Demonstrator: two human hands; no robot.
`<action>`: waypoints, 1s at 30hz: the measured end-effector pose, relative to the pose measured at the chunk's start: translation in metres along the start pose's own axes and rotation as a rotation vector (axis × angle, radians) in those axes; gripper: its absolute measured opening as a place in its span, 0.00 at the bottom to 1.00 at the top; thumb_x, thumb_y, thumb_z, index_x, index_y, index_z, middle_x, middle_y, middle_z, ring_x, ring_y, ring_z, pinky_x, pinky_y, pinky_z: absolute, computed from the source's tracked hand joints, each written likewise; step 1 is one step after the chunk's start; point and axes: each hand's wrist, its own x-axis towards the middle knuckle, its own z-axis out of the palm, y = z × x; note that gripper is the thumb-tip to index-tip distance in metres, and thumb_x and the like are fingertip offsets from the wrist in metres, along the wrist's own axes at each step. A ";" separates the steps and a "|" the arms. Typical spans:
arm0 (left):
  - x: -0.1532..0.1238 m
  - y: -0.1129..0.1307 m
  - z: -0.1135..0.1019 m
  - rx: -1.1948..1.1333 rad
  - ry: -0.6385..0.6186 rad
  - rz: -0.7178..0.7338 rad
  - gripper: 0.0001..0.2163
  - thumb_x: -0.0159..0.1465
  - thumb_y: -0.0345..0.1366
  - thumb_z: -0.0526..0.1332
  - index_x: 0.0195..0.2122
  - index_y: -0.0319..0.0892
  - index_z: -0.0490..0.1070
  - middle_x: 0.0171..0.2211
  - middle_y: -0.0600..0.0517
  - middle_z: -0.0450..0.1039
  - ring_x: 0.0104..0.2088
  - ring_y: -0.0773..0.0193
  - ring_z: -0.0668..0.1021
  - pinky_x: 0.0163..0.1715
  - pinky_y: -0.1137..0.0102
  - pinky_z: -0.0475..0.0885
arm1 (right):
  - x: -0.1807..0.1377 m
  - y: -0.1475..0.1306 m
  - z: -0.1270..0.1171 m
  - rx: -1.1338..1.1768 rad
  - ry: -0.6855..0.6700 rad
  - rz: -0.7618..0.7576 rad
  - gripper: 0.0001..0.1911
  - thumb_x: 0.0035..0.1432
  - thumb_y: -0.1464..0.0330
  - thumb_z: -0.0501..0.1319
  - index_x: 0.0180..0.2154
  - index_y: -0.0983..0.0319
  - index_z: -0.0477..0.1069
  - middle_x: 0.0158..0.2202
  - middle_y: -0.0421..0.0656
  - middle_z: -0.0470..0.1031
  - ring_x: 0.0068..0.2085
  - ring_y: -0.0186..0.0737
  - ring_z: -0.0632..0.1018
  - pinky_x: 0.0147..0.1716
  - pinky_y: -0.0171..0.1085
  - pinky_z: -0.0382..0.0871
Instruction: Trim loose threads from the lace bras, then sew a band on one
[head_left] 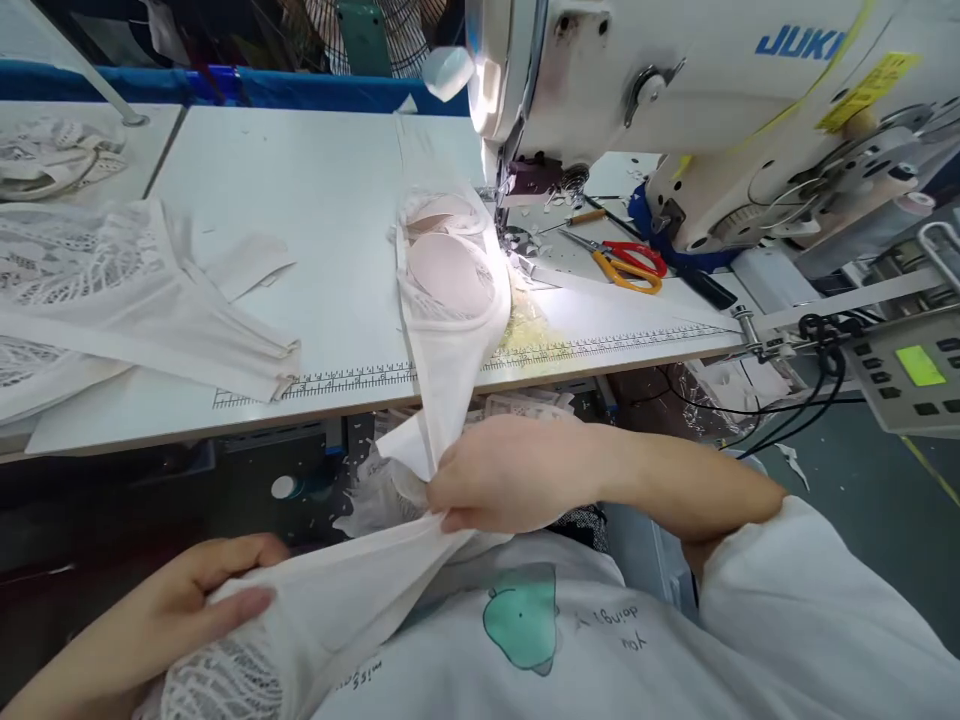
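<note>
A white bra (455, 285) with lace and moulded cups lies on the table beside the sewing machine's needle area (514, 225). Its band hangs over the front edge toward my lap. My right hand (517, 475) is closed on white fabric just in front of that edge, fingers pinched together. Lower left, my left hand (202, 595) grips a stretch of white bra fabric (352, 580) between thumb and fingers, with lace below it. The fabric runs taut between both hands. Whether it is one piece with the bra on the table is hidden by my right hand.
The white sewing machine (675, 80) stands at the back right. Red scissors (637, 257), orange-handled scissors (630, 275) and an awl (585, 217) lie by its base. More white lace bras (97, 290) are piled at left. A ruler strip (360, 378) follows the table's front edge. A control panel (907, 370) juts out at right.
</note>
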 end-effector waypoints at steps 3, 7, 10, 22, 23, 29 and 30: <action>0.019 -0.011 -0.001 0.298 -0.196 0.148 0.10 0.54 0.44 0.59 0.27 0.45 0.74 0.26 0.53 0.75 0.27 0.61 0.76 0.26 0.76 0.70 | 0.007 -0.002 0.005 0.003 -0.011 0.043 0.09 0.60 0.68 0.52 0.34 0.64 0.69 0.31 0.44 0.73 0.32 0.37 0.70 0.23 0.33 0.53; 0.035 -0.003 0.030 0.478 0.011 0.419 0.13 0.55 0.42 0.59 0.39 0.43 0.72 0.35 0.50 0.77 0.33 0.60 0.77 0.33 0.73 0.72 | 0.014 0.009 0.004 0.063 0.042 0.069 0.10 0.58 0.66 0.54 0.29 0.65 0.67 0.25 0.41 0.69 0.26 0.33 0.66 0.21 0.33 0.51; 0.036 0.017 0.060 0.359 0.189 0.601 0.09 0.54 0.38 0.59 0.35 0.43 0.72 0.30 0.51 0.77 0.30 0.60 0.77 0.30 0.71 0.71 | 0.015 0.014 0.002 0.120 0.068 0.065 0.12 0.57 0.63 0.55 0.27 0.64 0.66 0.24 0.39 0.68 0.25 0.32 0.64 0.22 0.33 0.51; 0.028 0.050 0.084 -0.455 0.229 0.194 0.06 0.50 0.35 0.66 0.27 0.44 0.70 0.25 0.56 0.69 0.25 0.70 0.68 0.22 0.77 0.61 | 0.007 0.033 -0.012 0.267 0.250 -0.154 0.12 0.57 0.71 0.57 0.23 0.67 0.65 0.39 0.45 0.65 0.31 0.29 0.66 0.33 0.30 0.59; 0.029 0.050 0.082 -0.491 0.206 0.169 0.07 0.49 0.36 0.68 0.26 0.43 0.70 0.25 0.56 0.69 0.25 0.70 0.67 0.22 0.77 0.61 | 0.008 0.033 -0.013 0.290 0.234 -0.166 0.12 0.58 0.71 0.56 0.22 0.66 0.64 0.37 0.44 0.66 0.29 0.28 0.65 0.31 0.30 0.59; 0.034 0.051 0.075 -0.583 0.125 0.116 0.11 0.48 0.39 0.69 0.25 0.43 0.68 0.23 0.58 0.64 0.24 0.72 0.65 0.23 0.78 0.60 | 0.018 0.037 -0.013 0.393 0.168 -0.161 0.13 0.60 0.68 0.52 0.23 0.64 0.59 0.24 0.37 0.66 0.26 0.29 0.65 0.27 0.30 0.58; 0.034 0.051 0.074 -0.591 0.107 0.108 0.12 0.48 0.40 0.69 0.25 0.43 0.67 0.23 0.58 0.64 0.24 0.72 0.66 0.23 0.78 0.61 | 0.019 0.037 -0.013 0.395 0.169 -0.162 0.13 0.60 0.68 0.52 0.23 0.64 0.59 0.24 0.37 0.67 0.26 0.29 0.65 0.27 0.30 0.58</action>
